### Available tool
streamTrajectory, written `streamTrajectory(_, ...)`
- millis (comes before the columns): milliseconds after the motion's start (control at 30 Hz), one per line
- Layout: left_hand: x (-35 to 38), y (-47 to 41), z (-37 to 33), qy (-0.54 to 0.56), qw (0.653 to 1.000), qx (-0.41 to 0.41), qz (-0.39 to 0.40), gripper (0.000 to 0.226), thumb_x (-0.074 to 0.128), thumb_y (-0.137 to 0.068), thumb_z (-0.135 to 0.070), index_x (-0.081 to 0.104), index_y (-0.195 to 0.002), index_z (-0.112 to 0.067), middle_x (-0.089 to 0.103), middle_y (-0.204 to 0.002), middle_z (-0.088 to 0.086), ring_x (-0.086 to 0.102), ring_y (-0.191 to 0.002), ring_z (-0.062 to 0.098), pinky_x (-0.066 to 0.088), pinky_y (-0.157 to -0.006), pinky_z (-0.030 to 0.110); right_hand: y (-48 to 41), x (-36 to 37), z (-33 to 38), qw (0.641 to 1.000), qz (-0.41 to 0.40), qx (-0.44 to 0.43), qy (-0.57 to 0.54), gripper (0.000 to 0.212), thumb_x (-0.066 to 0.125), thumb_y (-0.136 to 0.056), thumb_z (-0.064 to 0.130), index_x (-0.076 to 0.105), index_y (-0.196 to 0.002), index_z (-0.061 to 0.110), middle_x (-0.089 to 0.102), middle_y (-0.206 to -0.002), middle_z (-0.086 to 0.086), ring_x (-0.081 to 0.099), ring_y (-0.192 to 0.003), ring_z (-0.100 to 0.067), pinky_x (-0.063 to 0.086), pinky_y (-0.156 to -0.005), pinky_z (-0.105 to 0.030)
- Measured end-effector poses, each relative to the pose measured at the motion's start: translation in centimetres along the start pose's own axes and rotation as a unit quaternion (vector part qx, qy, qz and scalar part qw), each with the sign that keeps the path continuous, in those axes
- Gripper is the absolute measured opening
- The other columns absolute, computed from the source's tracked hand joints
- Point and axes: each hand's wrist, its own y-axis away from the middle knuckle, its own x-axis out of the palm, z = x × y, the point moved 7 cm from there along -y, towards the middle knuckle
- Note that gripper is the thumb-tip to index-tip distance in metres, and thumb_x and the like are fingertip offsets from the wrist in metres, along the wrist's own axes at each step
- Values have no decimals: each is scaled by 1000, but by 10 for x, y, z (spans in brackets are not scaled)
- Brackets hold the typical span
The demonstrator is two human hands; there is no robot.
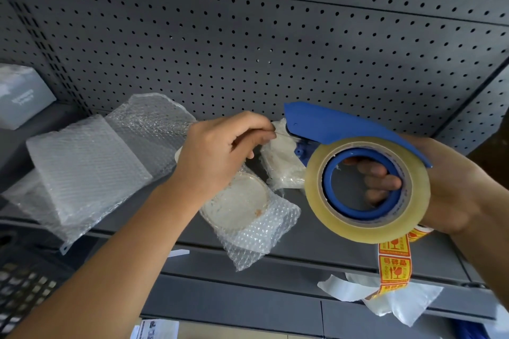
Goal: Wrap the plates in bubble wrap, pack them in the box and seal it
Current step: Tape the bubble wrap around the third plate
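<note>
Plate [240, 201] hazy under bubble wrap [257, 239], part hidden

Head-worn view (wide-angle), facing forward and down, close to shelf [308, 239] and pegboard [248, 36]

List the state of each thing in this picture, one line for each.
Left hand: pinches the tape end.
Right hand: grips the tape dispenser, fingers through the roll.
Tape dispenser: held up over the shelf, loaded.
Near plate: wrapped, lying flat.
Far plate: wrapped, lying behind it.
Bubble wrap sheets: folded pile, unused.
Sticker strip: hanging down.
</note>
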Motion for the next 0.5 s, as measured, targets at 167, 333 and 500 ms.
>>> streamTrajectory(167,5,8,14,158,978,-126,48,4,75,-86,-26,74,-90,-28,75,-76,-13,72,-58,11,59,-57,27,-1,-4,-2,1000,-20,-4,16,40,49,-92,37,71,-70,11,45,-57,-5,41,-39,-11,43,-43,-25)
streamTrajectory(333,3,13,23,190,967,-158,58,12,76,-83,-19,74,-87,-31,77,-76,-11,72,-57,15,61,-59,31,-7,-3,-5,998,-32,13,45,44,48,-97,41,68,-76,8,46,-60,-9,43,-41,-15,44,-45,-28)
streamTrajectory(500,11,31,50,303,900,-305,74,9,76,-78,-8,77,-85,-14,76,-73,11,72,-59,23,60,-59,29,-22,7,5,990,-61,-4,129,51,45,-103,40,68,-71,8,49,-59,-11,45,-41,-17,44,-48,-31)
